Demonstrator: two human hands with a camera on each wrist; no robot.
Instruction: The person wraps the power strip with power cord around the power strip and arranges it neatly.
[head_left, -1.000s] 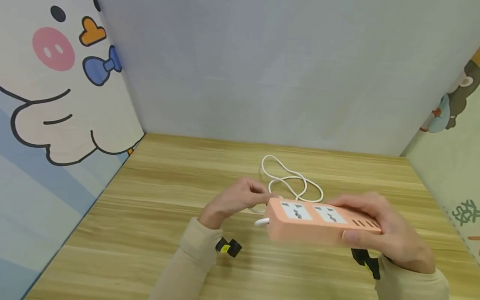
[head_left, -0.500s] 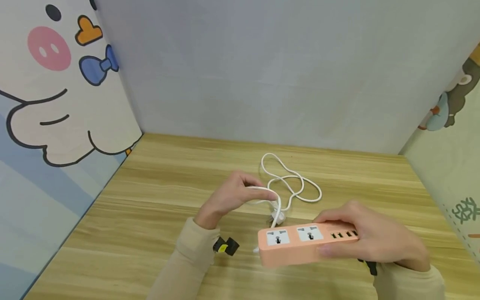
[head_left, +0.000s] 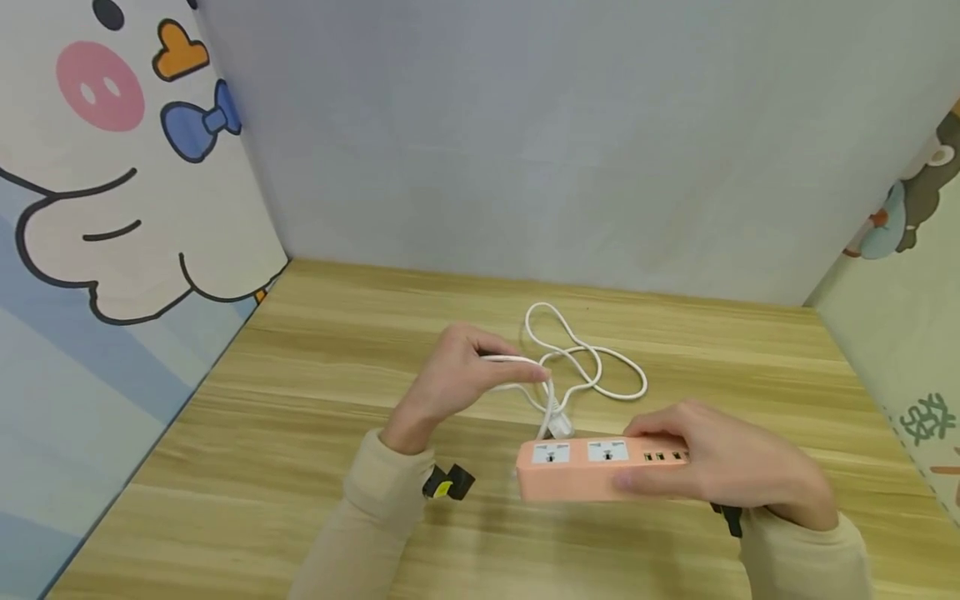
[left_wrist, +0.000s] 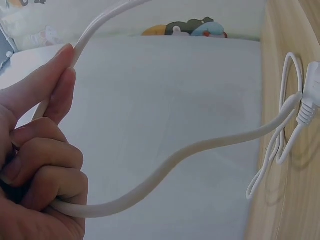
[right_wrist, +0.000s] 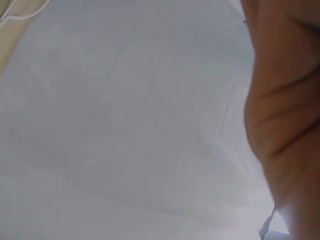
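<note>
My right hand (head_left: 720,458) grips the right end of a peach power strip (head_left: 570,479), thumb along the near side and fingers over the far side. Two white sockets and a row of USB ports face up. To its left, my left hand (head_left: 465,375) pinches the strip's white cord (head_left: 546,408) between thumb and index finger. In the left wrist view the other fingers curl round a second stretch of that cord (left_wrist: 165,170). A white plug (head_left: 559,425) shows just behind the strip. Only part of the right hand (right_wrist: 285,120) appears in the right wrist view.
Loose loops of the white cord (head_left: 600,383) lie on the wood-grain table (head_left: 300,400) behind the hands. A pale grey cloth wall (head_left: 525,150) stands at the back, with printed cartoon panels (head_left: 142,217) at the left and right sides.
The power strip has shifted left with the right hand and tipped so its sockets face further up. The left hand has risen slightly, lifting a bend of cord.
</note>
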